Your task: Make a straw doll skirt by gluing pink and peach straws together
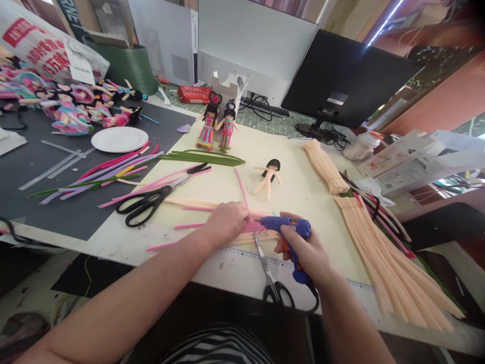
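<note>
My right hand (303,247) is wrapped round a blue hot glue gun (276,222), its nozzle pointing left. Close to that nozzle, my left hand (231,220) is closed, its fingertips pinching a pink pipe cleaner (241,187) that sticks out beyond them. Pink and peach pipe cleaners (189,226) lie under and around my left hand. Silver scissors with black handles (267,268) rest below the glue gun, across a ruler (242,253). Beyond my hands lies a small peach doll (269,177) with black hair, arms spread.
Black-handled scissors (151,199) lie left, near coloured pipe cleaners (102,174) and a white plate (119,139). Two dressed dolls (217,126) stand behind green pipe cleaners (204,157). Peach bundles (386,258) lie right. Finished dolls (71,106) are piled left. A monitor (344,76) stands behind.
</note>
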A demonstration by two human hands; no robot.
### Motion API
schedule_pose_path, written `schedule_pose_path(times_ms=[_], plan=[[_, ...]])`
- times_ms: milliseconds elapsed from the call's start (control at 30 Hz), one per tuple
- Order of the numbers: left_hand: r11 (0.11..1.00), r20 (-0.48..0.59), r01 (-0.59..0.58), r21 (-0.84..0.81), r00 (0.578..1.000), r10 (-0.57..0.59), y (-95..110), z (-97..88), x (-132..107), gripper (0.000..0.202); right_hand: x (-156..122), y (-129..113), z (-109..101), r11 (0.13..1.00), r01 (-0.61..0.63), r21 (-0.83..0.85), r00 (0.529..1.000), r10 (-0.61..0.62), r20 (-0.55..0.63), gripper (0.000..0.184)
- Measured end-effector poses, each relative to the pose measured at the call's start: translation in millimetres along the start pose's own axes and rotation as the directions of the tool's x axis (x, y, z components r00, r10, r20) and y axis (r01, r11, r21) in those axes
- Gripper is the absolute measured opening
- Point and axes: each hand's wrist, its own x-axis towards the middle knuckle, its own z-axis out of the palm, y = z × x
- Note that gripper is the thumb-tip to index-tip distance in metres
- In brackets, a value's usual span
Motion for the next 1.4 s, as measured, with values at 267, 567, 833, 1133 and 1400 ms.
schedule_pose_path(times_ms=[267,567,833,1133,1400], plan=[[1.000,0.006,0.002,-0.017,1.000,-0.001,0.3,-1.3,-0.1,0.019,1.8,10.1,-2.3,0.998,-0.033,0.054,0.999,0.032,0.025,0.054],[0.997,0.025,0.007,-0.078,1.000,-0.005,0.4,-4.5,0.3,0.016,1.4,9.7,0.0,0.995,-0.029,0.091,0.999,0.026,0.029,0.050],[0.996,0.030,0.002,-0.088,1.000,0.001,1.7,-7.1,-0.5,0.016,2.3,14.2,-0.4,0.995,-0.016,0.097,0.999,0.013,0.032,0.050],[0.997,0.035,0.012,-0.079,0.999,-0.010,1.9,-7.1,-0.2,0.020,6.4,16.6,2.7,0.994,-0.049,0.101,0.998,0.044,0.049,0.051],[0.999,0.043,-0.004,-0.048,0.999,0.006,2.0,-6.9,0.6,0.021,7.1,16.6,3.2,0.995,-0.050,0.088,0.998,0.047,0.042,0.047]])
